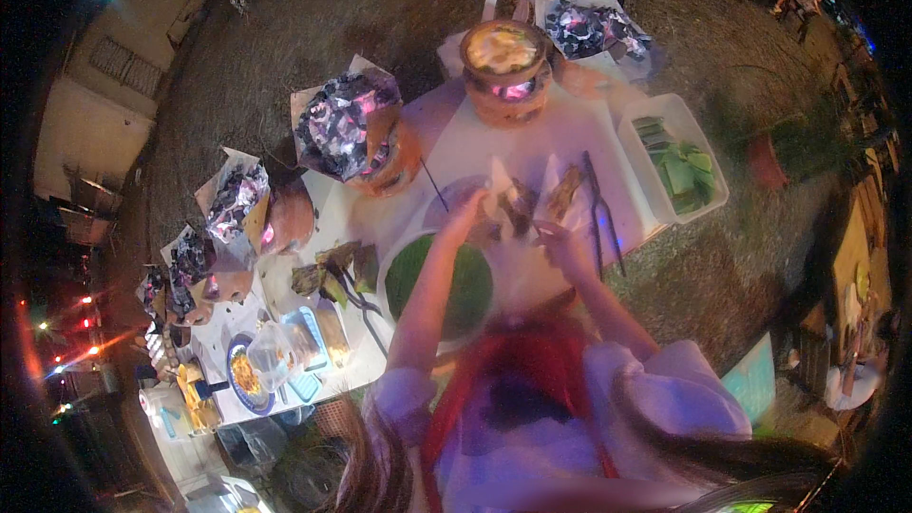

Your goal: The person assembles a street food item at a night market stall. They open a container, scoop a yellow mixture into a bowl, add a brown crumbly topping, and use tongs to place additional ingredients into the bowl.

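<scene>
Over the white table, my left hand [467, 206] and my right hand [562, 245] are close together around a brown, charred leaf piece [518, 206], which looks blurred. The right fingers pinch at its near edge. My left fingers are closed at its left side, by a pale pointed shape; what they grip is unclear. A second charred leaf piece [564, 192] lies just beyond my right hand. Dark metal tongs [599, 214] rest to the right of it. Under my left forearm is a round tray lined with green leaf [465, 275].
A clay stove with a filled pot [503, 49] stands at the far edge. Trays of glowing coals [347, 123] sit on clay stoves along the left. A white bin of cut green leaves [679, 166] is at right. Farther left are a blue-rimmed food plate [245, 375] and more tongs [366, 304].
</scene>
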`<action>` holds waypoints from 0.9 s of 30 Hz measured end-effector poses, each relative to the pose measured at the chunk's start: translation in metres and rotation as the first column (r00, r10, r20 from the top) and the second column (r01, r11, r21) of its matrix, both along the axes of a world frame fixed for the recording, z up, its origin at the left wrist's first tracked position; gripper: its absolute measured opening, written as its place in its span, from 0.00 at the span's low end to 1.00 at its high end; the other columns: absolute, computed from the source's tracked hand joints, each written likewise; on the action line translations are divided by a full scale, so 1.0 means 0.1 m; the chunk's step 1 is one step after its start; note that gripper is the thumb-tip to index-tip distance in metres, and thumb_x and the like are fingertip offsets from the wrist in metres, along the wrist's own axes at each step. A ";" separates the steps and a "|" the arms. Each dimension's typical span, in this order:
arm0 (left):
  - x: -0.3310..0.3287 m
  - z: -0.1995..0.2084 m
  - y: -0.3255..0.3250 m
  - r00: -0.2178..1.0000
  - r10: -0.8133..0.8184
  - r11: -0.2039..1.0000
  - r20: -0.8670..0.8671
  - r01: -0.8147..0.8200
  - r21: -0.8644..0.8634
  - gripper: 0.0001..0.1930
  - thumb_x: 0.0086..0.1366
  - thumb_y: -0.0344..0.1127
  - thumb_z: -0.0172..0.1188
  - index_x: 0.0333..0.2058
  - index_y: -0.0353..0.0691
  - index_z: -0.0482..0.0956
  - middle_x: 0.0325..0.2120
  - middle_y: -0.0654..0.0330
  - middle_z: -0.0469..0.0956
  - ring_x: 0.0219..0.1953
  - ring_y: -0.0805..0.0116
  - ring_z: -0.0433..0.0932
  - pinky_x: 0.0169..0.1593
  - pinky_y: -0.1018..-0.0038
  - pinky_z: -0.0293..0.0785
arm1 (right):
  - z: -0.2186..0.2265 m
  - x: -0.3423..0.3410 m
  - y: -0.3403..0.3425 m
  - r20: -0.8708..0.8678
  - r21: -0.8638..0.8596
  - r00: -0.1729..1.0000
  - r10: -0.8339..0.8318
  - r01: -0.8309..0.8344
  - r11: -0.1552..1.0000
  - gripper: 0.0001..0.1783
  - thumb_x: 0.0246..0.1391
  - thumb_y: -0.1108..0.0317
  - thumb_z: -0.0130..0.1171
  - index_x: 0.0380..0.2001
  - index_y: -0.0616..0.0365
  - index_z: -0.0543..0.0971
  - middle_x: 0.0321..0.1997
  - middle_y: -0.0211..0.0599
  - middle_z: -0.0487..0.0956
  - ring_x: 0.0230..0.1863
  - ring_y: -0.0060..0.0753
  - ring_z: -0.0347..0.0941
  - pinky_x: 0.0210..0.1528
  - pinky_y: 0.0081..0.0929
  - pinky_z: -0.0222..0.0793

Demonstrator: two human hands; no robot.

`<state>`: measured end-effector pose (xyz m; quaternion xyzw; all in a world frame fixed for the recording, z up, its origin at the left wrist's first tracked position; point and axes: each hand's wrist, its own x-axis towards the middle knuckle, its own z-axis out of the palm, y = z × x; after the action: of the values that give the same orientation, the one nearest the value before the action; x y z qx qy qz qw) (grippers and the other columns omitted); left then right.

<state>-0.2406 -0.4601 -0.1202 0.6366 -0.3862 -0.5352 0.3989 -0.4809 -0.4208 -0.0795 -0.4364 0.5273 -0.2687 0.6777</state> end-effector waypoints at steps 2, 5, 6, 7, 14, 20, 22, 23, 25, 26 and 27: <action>-0.16 -0.05 -0.04 0.993 -0.049 0.998 0.111 0.043 0.056 0.22 0.61 0.55 0.50 0.41 0.42 0.72 0.33 0.63 0.74 0.37 0.72 0.71 0.40 0.69 0.68 | 0.05 0.03 0.00 0.100 0.026 0.995 -0.010 0.008 1.000 0.20 0.55 0.72 0.46 0.52 0.55 0.69 0.28 0.28 0.76 0.15 0.13 0.57 0.15 0.12 0.53; -0.24 -0.04 -0.04 1.000 0.018 0.998 -0.023 -0.016 0.065 0.21 0.57 0.54 0.56 0.36 0.41 0.73 0.34 0.64 0.74 0.34 0.75 0.71 0.37 0.72 0.67 | 0.13 0.05 0.01 0.140 0.035 0.990 -0.003 -0.002 0.999 0.21 0.55 0.72 0.45 0.53 0.54 0.68 0.29 0.28 0.75 0.15 0.13 0.56 0.15 0.12 0.53; -0.28 -0.05 -0.05 0.994 0.093 0.992 -0.060 -0.087 0.095 0.20 0.56 0.53 0.58 0.35 0.41 0.73 0.33 0.64 0.75 0.33 0.74 0.71 0.36 0.73 0.67 | 0.14 0.06 0.01 0.144 0.017 0.990 0.010 -0.013 1.000 0.21 0.55 0.73 0.45 0.54 0.54 0.68 0.29 0.28 0.74 0.15 0.12 0.56 0.15 0.12 0.53; -0.33 -0.05 -0.06 0.979 0.181 0.978 -0.090 -0.170 0.120 0.19 0.54 0.51 0.61 0.34 0.41 0.74 0.32 0.64 0.75 0.32 0.74 0.71 0.35 0.74 0.67 | 0.15 0.07 0.02 0.156 0.042 0.988 -0.004 -0.002 0.999 0.21 0.54 0.73 0.45 0.53 0.52 0.69 0.28 0.27 0.75 0.15 0.12 0.56 0.15 0.11 0.53; -0.35 -0.05 -0.11 0.983 0.130 0.985 -0.131 -0.113 0.129 0.24 0.46 0.39 0.70 0.40 0.39 0.74 0.33 0.62 0.78 0.34 0.71 0.76 0.37 0.75 0.72 | 0.07 0.16 0.13 0.181 -0.023 0.983 -0.023 0.027 0.999 0.19 0.56 0.73 0.46 0.51 0.48 0.72 0.25 0.23 0.72 0.16 0.11 0.55 0.15 0.11 0.50; -0.43 0.16 -0.03 0.979 0.203 0.974 -0.018 -0.204 -0.103 0.25 0.42 0.33 0.71 0.40 0.35 0.74 0.34 0.61 0.78 0.34 0.70 0.77 0.39 0.73 0.73 | 0.07 0.18 0.19 0.043 -0.133 0.999 -0.006 0.012 0.991 0.20 0.56 0.78 0.42 0.51 0.51 0.72 0.24 0.23 0.69 0.19 0.13 0.57 0.18 0.15 0.53; -0.42 0.11 -0.05 0.978 0.207 0.974 0.007 -0.205 -0.099 0.24 0.42 0.34 0.71 0.40 0.35 0.74 0.33 0.61 0.79 0.34 0.70 0.77 0.39 0.73 0.73 | 0.11 0.19 0.20 0.005 -0.206 1.000 -0.014 0.014 0.978 0.21 0.55 0.79 0.41 0.50 0.53 0.72 0.23 0.23 0.68 0.20 0.15 0.58 0.20 0.16 0.56; -0.42 0.05 -0.06 0.978 0.206 0.971 0.008 -0.204 -0.125 0.24 0.42 0.35 0.71 0.40 0.35 0.74 0.33 0.60 0.79 0.34 0.70 0.77 0.39 0.73 0.74 | 0.14 0.19 0.19 0.002 -0.239 1.000 -0.017 0.017 0.971 0.21 0.54 0.80 0.41 0.50 0.53 0.72 0.23 0.23 0.67 0.20 0.16 0.58 0.21 0.17 0.57; -0.37 -0.12 -0.11 0.981 0.179 0.977 0.076 -0.168 -0.132 0.23 0.44 0.35 0.70 0.40 0.36 0.75 0.34 0.60 0.79 0.34 0.70 0.77 0.40 0.74 0.72 | 0.18 0.17 0.19 -0.036 -0.308 0.999 -0.004 -0.007 0.951 0.21 0.53 0.81 0.41 0.50 0.54 0.73 0.23 0.23 0.67 0.21 0.17 0.59 0.23 0.18 0.59; -0.35 -0.21 -0.14 0.981 0.165 0.978 0.103 -0.149 -0.149 0.23 0.45 0.36 0.70 0.40 0.36 0.75 0.34 0.60 0.79 0.34 0.71 0.77 0.41 0.75 0.72 | 0.19 0.15 0.18 -0.071 -0.343 0.997 0.011 -0.035 0.939 0.21 0.53 0.81 0.42 0.49 0.55 0.73 0.22 0.24 0.66 0.21 0.18 0.59 0.23 0.19 0.59; -0.35 -0.31 -0.17 0.977 0.212 0.961 0.037 -0.201 -0.190 0.22 0.45 0.36 0.70 0.40 0.36 0.75 0.34 0.61 0.79 0.34 0.71 0.77 0.40 0.75 0.72 | 0.20 0.12 0.18 -0.099 -0.370 0.995 0.026 -0.061 0.927 0.21 0.53 0.80 0.42 0.49 0.55 0.73 0.22 0.24 0.66 0.21 0.18 0.59 0.24 0.19 0.60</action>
<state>-0.2759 -0.4768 -0.1508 0.6486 -0.3769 -0.4341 0.4989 -0.4686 -0.4029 -0.0593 -0.5806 0.4875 -0.3284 0.5634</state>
